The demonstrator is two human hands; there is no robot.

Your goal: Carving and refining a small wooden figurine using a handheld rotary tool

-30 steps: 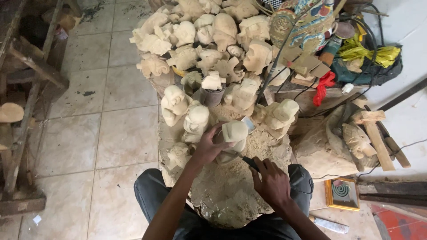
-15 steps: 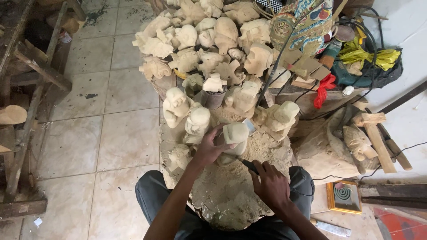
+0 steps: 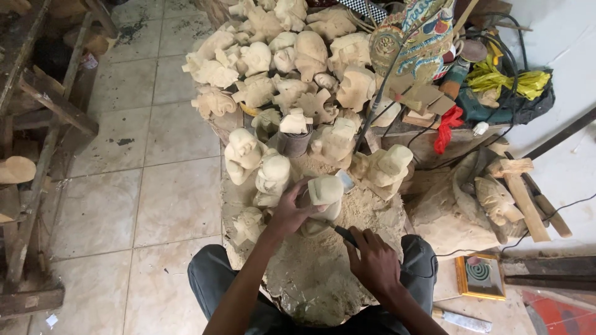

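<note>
My left hand (image 3: 292, 212) grips a pale unfinished wooden carving (image 3: 325, 190), holding it upright on a sawdust-covered work block (image 3: 310, 273) between my knees. Just to the right and nearer me, my right hand (image 3: 374, 263) is closed around a dark-handled carving tool (image 3: 343, 234), whose tip points at the base of the carving. The blade end is hidden behind the carving and sawdust.
Several similar pale wood carvings (image 3: 292, 68) are heaped beyond the block. A painted mask (image 3: 417, 37), cables and tools lie at the back right, a wooden mallet (image 3: 520, 189) and a small framed box (image 3: 482, 276) to the right. Tiled floor (image 3: 155, 186) and wooden frames (image 3: 43, 124) are on the left.
Both hands stay on the carving and the tool with only slight shifts. The view has moved a little.
</note>
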